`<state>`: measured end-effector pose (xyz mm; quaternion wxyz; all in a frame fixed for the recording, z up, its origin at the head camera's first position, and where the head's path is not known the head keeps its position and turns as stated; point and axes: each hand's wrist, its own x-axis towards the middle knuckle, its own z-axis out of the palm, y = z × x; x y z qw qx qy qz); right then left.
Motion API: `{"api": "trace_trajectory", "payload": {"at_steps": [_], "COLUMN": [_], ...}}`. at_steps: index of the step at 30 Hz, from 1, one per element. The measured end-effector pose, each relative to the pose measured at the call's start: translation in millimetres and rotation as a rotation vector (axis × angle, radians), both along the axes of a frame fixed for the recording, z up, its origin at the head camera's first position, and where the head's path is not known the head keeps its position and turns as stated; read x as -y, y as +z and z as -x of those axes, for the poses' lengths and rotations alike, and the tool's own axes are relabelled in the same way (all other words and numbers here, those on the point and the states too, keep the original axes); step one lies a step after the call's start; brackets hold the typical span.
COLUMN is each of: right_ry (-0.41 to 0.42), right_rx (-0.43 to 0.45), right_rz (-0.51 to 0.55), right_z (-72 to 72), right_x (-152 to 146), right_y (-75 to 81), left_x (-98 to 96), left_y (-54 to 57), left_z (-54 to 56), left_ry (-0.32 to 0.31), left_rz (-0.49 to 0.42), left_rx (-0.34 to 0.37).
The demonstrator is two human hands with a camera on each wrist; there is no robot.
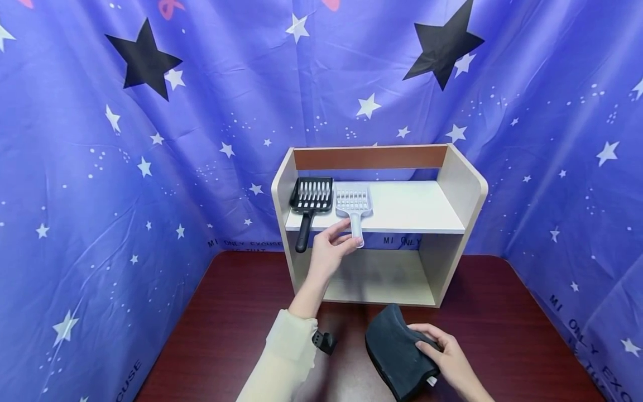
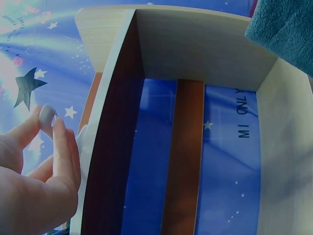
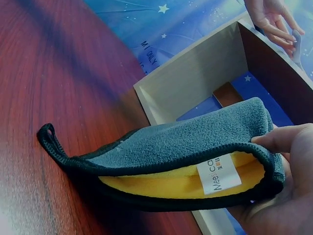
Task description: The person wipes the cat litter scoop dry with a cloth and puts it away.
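Observation:
My left hand [image 1: 331, 248] pinches the handle end of a light grey slotted litter scoop [image 1: 354, 201], whose head lies on the upper board of a small shelf. In the left wrist view the rounded handle tip [image 2: 47, 117] shows between thumb and fingers. To its left lies a black litter scoop [image 1: 312, 195], its handle jutting past the board's front edge. My right hand [image 1: 447, 357] grips a folded cloth [image 1: 399, 349] over the table. The right wrist view shows the cloth's grey-blue outside [image 3: 186, 134], yellow inside, dark stitched border and a white label [image 3: 219, 174].
The two-tier wooden shelf [image 1: 474, 190] stands at the back of the dark red table [image 1: 241, 312], with side walls and an open lower compartment. Behind and beside it hangs a blue star-patterned curtain [image 1: 226, 184]. A black watch [image 1: 325, 341] shows at my left wrist.

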<state>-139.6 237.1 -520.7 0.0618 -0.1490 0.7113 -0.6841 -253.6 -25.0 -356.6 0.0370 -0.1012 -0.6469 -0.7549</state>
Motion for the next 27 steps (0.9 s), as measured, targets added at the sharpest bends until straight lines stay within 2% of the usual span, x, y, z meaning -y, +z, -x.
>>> {"api": "trace_trajectory", "payload": {"at_steps": [8,14,20,27], "right_ry": [-0.04,-0.156,-0.315,-0.403], "right_rx": [0.011,0.075,0.107,0.154], "right_rz": [0.013,-0.013,-0.018,0.014], "right_z": [-1.4,-3.4,-2.4,2.6], "right_x": [-4.7,-8.3,-15.3,-33.9], "right_y": [-2.1,-2.5,-6.5,-16.5], "left_x": [-5.3,-8.9,-7.6,-3.7], "left_y": [-0.3,-2.4,-9.6,-26.8], "left_z": [5.0,1.0,-13.1,-37.4], "left_ry": [0.106,0.137,0.145,0.107], "left_rz": [-0.117,-0.187,-0.141,-0.092], "left_rx": [0.0,-0.013,-0.059,-0.069]}}
